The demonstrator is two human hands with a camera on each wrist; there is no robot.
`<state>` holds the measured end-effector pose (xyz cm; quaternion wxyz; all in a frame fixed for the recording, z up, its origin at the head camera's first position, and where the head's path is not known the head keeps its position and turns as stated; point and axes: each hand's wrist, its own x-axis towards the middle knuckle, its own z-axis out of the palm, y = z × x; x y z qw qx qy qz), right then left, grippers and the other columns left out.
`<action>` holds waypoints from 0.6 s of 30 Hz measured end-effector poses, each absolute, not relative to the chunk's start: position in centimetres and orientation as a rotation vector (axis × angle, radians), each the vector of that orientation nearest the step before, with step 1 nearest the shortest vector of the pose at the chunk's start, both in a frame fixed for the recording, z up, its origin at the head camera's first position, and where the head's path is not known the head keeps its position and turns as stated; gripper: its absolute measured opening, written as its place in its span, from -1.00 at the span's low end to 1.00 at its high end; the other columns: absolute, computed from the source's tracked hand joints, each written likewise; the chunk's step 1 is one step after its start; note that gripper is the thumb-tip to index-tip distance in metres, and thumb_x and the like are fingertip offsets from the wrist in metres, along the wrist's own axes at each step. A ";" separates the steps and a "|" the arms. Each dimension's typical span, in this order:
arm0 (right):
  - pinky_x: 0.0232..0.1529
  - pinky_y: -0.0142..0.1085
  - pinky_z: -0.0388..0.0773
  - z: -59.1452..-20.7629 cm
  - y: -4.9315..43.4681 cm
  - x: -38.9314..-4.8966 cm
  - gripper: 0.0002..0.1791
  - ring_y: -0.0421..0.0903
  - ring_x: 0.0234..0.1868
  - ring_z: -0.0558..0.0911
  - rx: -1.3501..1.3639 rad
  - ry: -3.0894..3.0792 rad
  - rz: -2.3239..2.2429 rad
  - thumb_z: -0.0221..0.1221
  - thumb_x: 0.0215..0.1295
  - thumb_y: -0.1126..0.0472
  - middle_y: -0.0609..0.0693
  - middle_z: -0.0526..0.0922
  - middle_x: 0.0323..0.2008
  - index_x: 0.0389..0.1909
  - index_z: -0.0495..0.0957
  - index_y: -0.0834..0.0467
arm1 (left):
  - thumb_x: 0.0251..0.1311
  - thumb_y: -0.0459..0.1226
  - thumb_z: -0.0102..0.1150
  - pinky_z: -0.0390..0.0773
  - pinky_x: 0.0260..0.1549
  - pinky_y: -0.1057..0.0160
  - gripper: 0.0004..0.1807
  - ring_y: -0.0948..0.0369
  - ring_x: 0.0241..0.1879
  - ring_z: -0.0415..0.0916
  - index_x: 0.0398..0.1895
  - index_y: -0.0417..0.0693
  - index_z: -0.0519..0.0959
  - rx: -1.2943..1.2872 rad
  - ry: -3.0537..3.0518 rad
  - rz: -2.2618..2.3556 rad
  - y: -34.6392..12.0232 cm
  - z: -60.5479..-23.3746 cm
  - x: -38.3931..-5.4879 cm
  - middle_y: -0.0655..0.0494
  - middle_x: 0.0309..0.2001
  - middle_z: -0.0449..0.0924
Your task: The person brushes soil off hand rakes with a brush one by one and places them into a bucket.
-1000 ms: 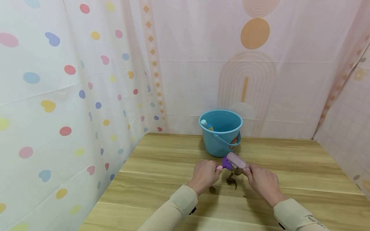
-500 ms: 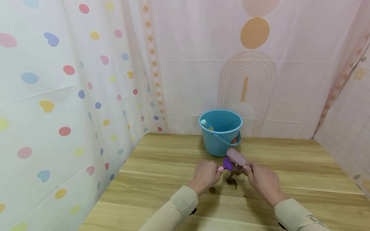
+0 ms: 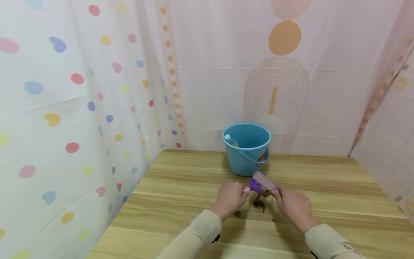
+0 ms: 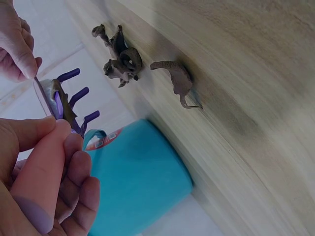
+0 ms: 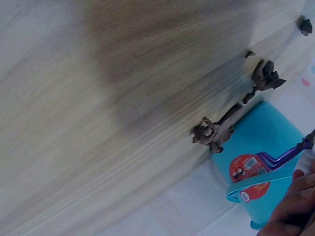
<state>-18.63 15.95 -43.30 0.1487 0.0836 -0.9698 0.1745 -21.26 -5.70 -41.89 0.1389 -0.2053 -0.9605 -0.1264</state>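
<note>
My left hand [image 3: 230, 196] grips the thick pink handle of a small hand rake [image 4: 42, 172], whose purple tines spread past the fingers. A pink brush [image 3: 263, 180] with a long oval head is held by the handle in my right hand [image 3: 295, 205]. Its head overlaps the rake's tines above the table, and in the left wrist view a brown scrap shows between the two tools. Curled, dry brown leaves [image 3: 258, 203] lie on the table below them, with another leaf [image 4: 174, 78] near my left wrist. Most of the brush is out of the right wrist view.
A blue bucket [image 3: 242, 163] with a handle and red label stands just beyond the tools; white-and-blue and yellow items [image 3: 230, 139] stick up inside it. The wooden table [image 3: 181, 169] meets a polka-dot curtain [image 3: 77, 108] at left and a pale curtain behind.
The brush head tipped up and away from the rake half a second ago, and is now lowered back against the tines. Both hands stay nearly in place; bucket and leaves have not moved.
</note>
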 end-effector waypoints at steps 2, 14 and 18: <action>-0.70 -0.19 0.26 -43.3 16.0 -18.6 -0.78 -0.08 -0.67 0.38 0.231 -2.798 0.504 0.17 0.41 0.02 -0.06 0.40 -0.70 -0.35 0.54 0.08 | 0.35 -0.08 0.16 0.21 -0.75 0.31 -0.50 0.29 -0.72 0.22 -0.79 0.11 0.34 -0.593 -2.776 -0.371 -5.7 -42.0 -21.3 0.28 -0.77 0.21; -0.69 -0.20 0.30 -43.5 18.7 -19.2 -0.71 -0.07 -0.67 0.38 0.190 -2.845 0.530 0.08 0.46 0.04 -0.06 0.36 -0.70 -0.32 0.50 0.18 | 0.36 -0.04 0.16 0.26 -0.70 0.30 -0.51 0.30 -0.69 0.27 -0.77 0.12 0.37 -0.619 -2.797 -0.405 -5.8 -41.5 -21.1 0.30 -0.75 0.27; -0.65 -0.18 0.31 -42.9 18.1 -19.1 -0.67 -0.07 -0.63 0.40 0.186 -2.843 0.585 0.04 0.49 -0.01 -0.05 0.41 -0.64 -0.20 0.53 0.20 | 0.35 -0.08 0.16 0.22 -0.73 0.32 -0.49 0.30 -0.71 0.23 -0.79 0.12 0.31 -0.637 -2.772 -0.387 -5.8 -41.7 -21.2 0.29 -0.76 0.22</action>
